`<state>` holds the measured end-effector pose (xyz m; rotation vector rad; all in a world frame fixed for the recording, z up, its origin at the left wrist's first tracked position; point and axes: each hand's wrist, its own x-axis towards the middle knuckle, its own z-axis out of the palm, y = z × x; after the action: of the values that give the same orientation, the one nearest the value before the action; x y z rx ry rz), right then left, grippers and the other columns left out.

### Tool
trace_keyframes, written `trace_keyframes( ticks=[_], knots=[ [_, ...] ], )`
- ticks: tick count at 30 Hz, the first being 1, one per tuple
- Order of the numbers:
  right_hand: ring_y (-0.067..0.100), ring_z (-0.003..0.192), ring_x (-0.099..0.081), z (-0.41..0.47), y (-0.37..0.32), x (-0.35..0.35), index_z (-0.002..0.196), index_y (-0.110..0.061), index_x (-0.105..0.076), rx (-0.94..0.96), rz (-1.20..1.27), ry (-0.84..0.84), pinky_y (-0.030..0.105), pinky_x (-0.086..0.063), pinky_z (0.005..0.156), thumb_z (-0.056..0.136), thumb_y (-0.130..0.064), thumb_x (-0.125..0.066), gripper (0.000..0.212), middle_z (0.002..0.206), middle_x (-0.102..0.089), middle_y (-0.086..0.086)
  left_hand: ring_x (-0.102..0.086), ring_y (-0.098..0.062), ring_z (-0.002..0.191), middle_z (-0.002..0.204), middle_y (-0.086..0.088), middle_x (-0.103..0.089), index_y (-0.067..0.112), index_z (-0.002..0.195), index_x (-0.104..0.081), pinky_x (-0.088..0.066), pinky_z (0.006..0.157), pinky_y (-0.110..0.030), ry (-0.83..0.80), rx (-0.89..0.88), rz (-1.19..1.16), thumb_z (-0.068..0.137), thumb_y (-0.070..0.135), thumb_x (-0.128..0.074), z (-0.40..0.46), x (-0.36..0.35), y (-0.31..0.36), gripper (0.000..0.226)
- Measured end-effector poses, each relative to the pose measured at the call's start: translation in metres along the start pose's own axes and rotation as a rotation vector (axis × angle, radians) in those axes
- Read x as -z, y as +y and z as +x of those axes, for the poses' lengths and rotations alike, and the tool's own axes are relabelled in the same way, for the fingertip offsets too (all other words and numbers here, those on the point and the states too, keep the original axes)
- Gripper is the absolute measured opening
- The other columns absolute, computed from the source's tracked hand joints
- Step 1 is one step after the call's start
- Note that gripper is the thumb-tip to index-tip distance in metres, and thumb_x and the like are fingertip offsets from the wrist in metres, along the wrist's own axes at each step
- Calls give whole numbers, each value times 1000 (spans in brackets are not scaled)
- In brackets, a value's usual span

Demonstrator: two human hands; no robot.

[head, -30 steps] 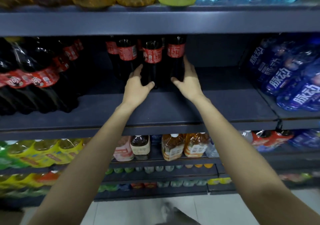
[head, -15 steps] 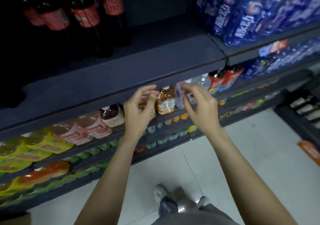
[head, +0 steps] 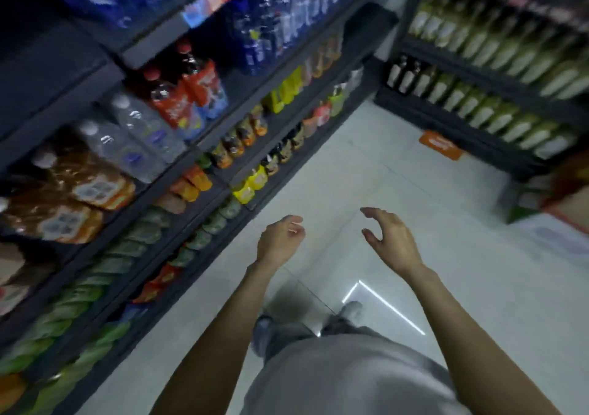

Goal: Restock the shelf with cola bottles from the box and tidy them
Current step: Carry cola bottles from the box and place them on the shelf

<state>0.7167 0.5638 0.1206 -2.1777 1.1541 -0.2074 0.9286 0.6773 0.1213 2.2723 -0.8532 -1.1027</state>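
My left hand (head: pixel 281 238) and my right hand (head: pixel 389 239) hover above the pale floor, apart from the shelves, and neither holds anything. The left fingers curl loosely; the right fingers are spread and curved. The dark shelf board (head: pixel 47 73) at the upper left is the only part of the cola shelf in view, and no cola bottle on it shows. At the right edge a blurred box (head: pixel 564 204) stands on the floor; its contents cannot be made out.
The drinks rack (head: pixel 197 146) runs along the left, with tea, water and red-labelled bottles (head: pixel 188 89). A second rack (head: pixel 490 73) of pale bottles stands at the back right. An orange floor sticker (head: pixel 441 145) lies ahead. My feet (head: pixel 350 311) stand on the tiles.
Both hands let go of the cola bottles, drew back from the shelf and dropped low. The view swung right and down, toward the floor and the box.
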Motion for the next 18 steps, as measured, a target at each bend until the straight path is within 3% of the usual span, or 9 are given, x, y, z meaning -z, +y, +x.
trace_keyframes(
  ticks=[8, 13, 18],
  knots=[
    [24, 117, -52, -59, 195, 119, 134, -19, -45, -528, 52, -101, 31, -41, 92, 92, -24, -57, 44, 129, -55, 7, -60, -11, 95, 103, 5, -65, 20, 117, -62, -45, 85, -20, -316, -144, 37, 92, 17, -56, 50, -179, 165, 26],
    [24, 109, -56, -87, 294, 194, 129, -18, -50, -794, 170, 21, 31, -42, 89, 91, -25, -59, 40, 124, -60, 4, -61, -14, 101, 110, 2, -67, 22, 125, -57, -49, 91, -28, -487, -261, 210, 93, 21, -55, 93, -280, 258, 33],
    [22, 99, -60, -93, 389, 275, 120, -17, -58, -987, 340, 271, 30, -45, 84, 90, -19, -62, 31, 113, -65, 6, -62, -19, 105, 115, 0, -67, 22, 129, -55, -48, 94, -31, -602, -317, 338, 93, 22, -54, 144, -385, 354, 36]
  ],
)
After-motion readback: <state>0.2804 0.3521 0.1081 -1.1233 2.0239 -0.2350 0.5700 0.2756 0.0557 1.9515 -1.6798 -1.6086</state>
